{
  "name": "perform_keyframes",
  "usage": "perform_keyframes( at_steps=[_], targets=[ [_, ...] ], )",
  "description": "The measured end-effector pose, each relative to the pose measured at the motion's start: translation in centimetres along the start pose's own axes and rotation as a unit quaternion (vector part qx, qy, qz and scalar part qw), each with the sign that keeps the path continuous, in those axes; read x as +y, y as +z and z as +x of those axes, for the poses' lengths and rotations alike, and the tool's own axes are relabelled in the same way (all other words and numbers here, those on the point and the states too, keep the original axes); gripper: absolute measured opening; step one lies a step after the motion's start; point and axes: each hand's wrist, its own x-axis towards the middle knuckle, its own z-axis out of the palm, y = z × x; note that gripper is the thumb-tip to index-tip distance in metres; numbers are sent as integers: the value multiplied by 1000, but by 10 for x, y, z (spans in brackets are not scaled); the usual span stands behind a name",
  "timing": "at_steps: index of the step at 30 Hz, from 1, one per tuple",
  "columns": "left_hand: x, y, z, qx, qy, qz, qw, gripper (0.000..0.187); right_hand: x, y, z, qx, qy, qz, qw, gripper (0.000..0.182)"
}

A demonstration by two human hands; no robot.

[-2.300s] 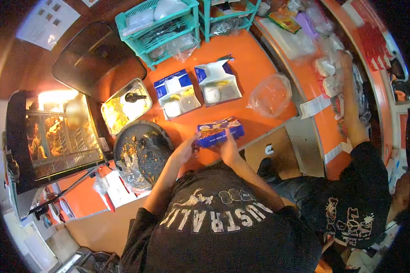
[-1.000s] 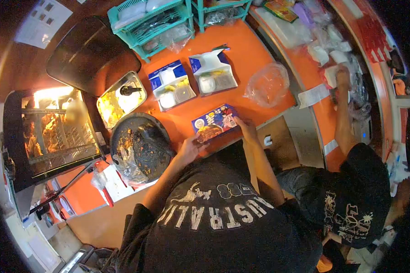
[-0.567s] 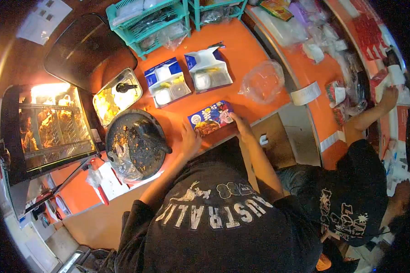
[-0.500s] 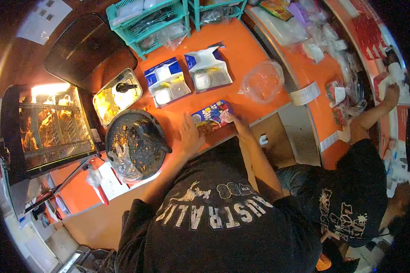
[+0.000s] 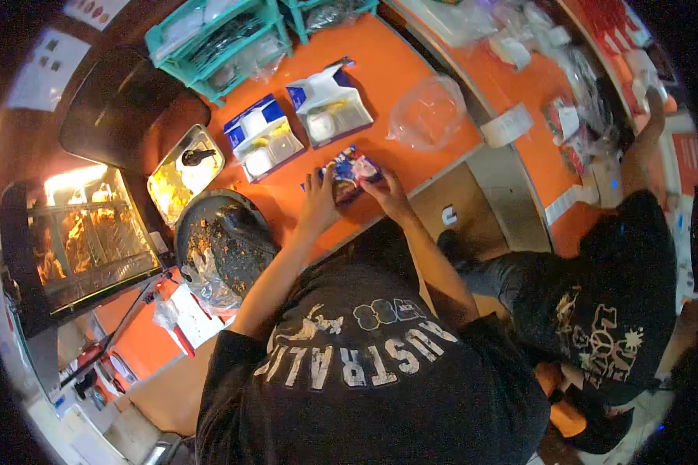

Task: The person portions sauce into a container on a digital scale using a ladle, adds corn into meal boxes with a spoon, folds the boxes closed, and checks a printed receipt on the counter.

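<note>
A closed blue printed food box (image 5: 347,174) is on the orange counter in front of me, tilted slightly, with colourful pictures on its lid. My left hand (image 5: 319,203) grips its left end, fingers bent over the edge. At the right end, my right hand (image 5: 390,198) closes on the box with its thumb and fingers. Just beyond are two open blue-and-white boxes, the left one (image 5: 262,139) and the right one (image 5: 330,108). Each holds a white rounded mound, perhaps rice, and yellow pieces.
A large black bowl (image 5: 244,232) with brown crumbs and a plastic bag stands left, near a metal tray (image 5: 184,169) of yellow food and a lit glass cabinet (image 5: 89,236). Teal baskets (image 5: 209,46) sit behind; a clear plastic bag (image 5: 428,112) lies right. Another person (image 5: 597,302) works at right.
My left hand has gone from lying beside the box to gripping its left end. The box has turned and tilted between my hands. The whole view has shifted slightly.
</note>
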Motion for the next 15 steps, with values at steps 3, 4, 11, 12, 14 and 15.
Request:
perform_keyframes(
  at_steps=[3,4,11,12,14,15],
  targets=[
    [-6,-18,16,-57,2,-52,997,89,54,15,11,47,-10,199,979,66],
    [-18,-11,19,-57,10,-66,996,100,37,12,8,27,-32,197,980,71],
    [-34,-14,30,-155,-33,-122,980,112,51,44,17,89,-72,271,956,70],
    [-29,-19,30,-161,-3,-97,982,101,47,43,12,101,-73,273,954,68],
    [-12,-31,32,-185,-45,-127,973,95,44,42,5,108,-45,290,950,69],
    [-6,-31,35,-194,-97,-161,963,90,45,41,5,102,-22,299,948,70]
  ],
)
